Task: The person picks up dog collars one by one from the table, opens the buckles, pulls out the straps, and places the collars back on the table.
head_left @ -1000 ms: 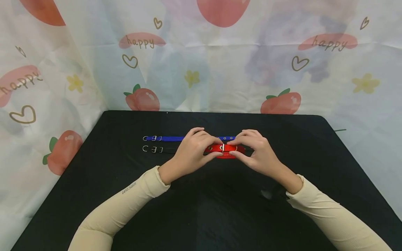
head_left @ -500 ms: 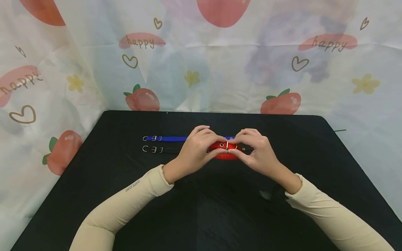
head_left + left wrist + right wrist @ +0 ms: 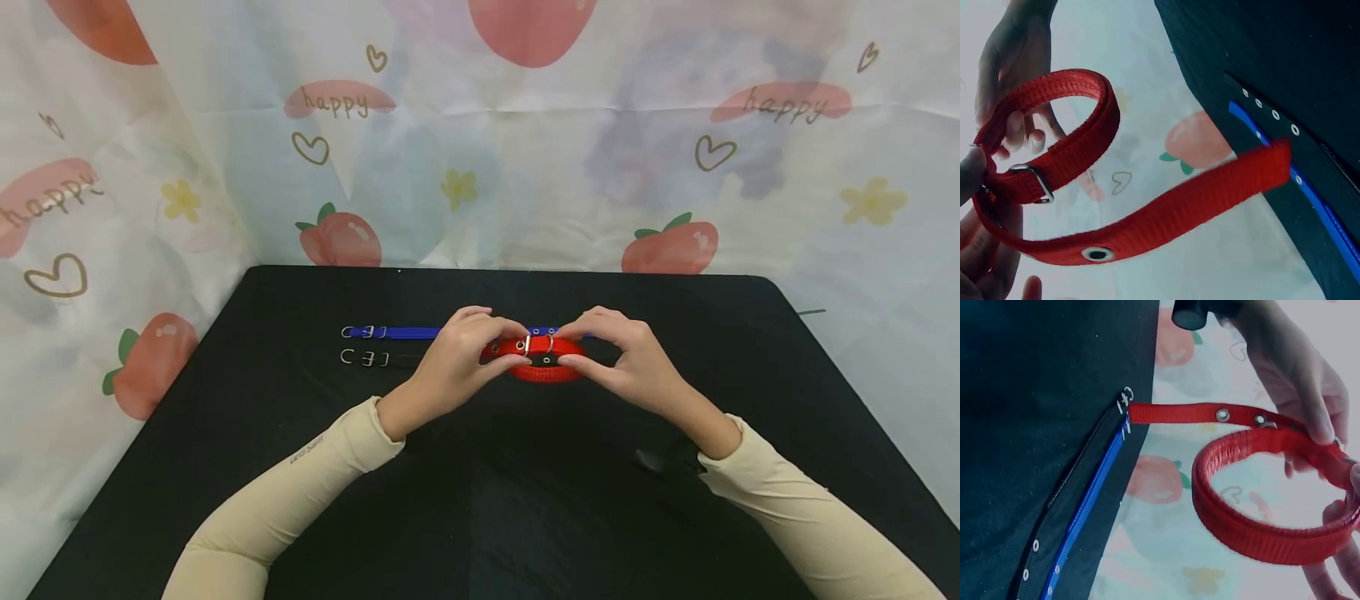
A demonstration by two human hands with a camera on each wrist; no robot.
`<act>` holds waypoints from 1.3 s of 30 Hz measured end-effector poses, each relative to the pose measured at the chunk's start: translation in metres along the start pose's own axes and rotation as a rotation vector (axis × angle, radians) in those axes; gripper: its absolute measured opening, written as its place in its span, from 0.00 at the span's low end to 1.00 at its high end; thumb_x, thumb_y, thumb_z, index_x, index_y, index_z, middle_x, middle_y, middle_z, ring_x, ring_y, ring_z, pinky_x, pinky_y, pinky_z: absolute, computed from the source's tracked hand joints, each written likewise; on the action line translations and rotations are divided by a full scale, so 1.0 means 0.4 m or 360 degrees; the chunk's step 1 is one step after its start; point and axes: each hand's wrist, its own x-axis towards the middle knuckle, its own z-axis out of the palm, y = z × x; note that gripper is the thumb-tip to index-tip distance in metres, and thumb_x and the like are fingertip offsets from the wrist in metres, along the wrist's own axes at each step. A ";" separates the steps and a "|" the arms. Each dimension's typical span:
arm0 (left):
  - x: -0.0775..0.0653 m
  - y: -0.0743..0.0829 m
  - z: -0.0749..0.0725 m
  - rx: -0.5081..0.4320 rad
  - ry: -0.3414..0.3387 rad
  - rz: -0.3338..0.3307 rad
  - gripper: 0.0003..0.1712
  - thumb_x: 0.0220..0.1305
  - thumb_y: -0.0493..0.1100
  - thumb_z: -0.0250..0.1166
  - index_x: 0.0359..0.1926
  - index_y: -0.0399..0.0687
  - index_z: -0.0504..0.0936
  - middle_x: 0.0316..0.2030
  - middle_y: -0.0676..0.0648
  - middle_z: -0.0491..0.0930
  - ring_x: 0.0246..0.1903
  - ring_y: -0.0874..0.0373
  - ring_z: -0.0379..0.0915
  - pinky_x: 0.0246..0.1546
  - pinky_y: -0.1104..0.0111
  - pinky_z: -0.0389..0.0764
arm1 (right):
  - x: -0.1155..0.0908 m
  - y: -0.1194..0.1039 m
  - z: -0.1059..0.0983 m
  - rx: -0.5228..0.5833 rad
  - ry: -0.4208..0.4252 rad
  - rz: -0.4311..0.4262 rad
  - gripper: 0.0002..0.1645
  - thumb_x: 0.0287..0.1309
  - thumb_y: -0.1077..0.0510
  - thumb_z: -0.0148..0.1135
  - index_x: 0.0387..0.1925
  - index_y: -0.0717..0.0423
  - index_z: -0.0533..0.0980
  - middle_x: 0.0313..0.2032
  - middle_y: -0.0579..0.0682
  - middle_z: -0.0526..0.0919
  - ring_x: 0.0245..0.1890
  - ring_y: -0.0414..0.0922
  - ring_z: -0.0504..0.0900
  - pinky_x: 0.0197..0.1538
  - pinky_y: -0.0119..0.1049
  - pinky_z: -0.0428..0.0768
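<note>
A red collar (image 3: 547,375) with metal eyelets is bent into a loop, held up between both hands. My left hand (image 3: 461,358) pinches it between thumb and fingers beside the metal buckle (image 3: 527,344). Just right of the buckle, my right hand (image 3: 641,358) grips the band between thumb and index finger. In the left wrist view, a metal D-ring (image 3: 1038,184) sits on the loop, and the free strap end (image 3: 1254,169) sticks out past the left hand. The right wrist view shows the round padded loop (image 3: 1260,540); the fingers partly cover the buckle area.
Behind the hands, a blue collar (image 3: 408,332) and a black collar (image 3: 405,360) lie flat and parallel on the black table (image 3: 315,500). A small dark object (image 3: 649,460) shows near the right sleeve. A printed fabric backdrop (image 3: 555,208) stands behind the table.
The hands came together at the buckle half a second ago. Now they have moved apart, the left leftward and the right rightward, and the ring shows between them. Both still hold the red collar.
</note>
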 end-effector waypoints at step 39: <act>-0.002 -0.011 0.006 -0.0145 0.0009 0.0085 0.15 0.46 0.39 0.74 0.37 0.41 0.83 0.31 0.48 0.84 0.28 0.61 0.75 0.62 0.63 0.69 | 0.031 -0.057 0.019 -0.0538 0.0058 -0.0396 0.30 0.65 0.42 0.47 0.33 0.62 0.84 0.26 0.50 0.81 0.33 0.47 0.74 0.45 0.47 0.72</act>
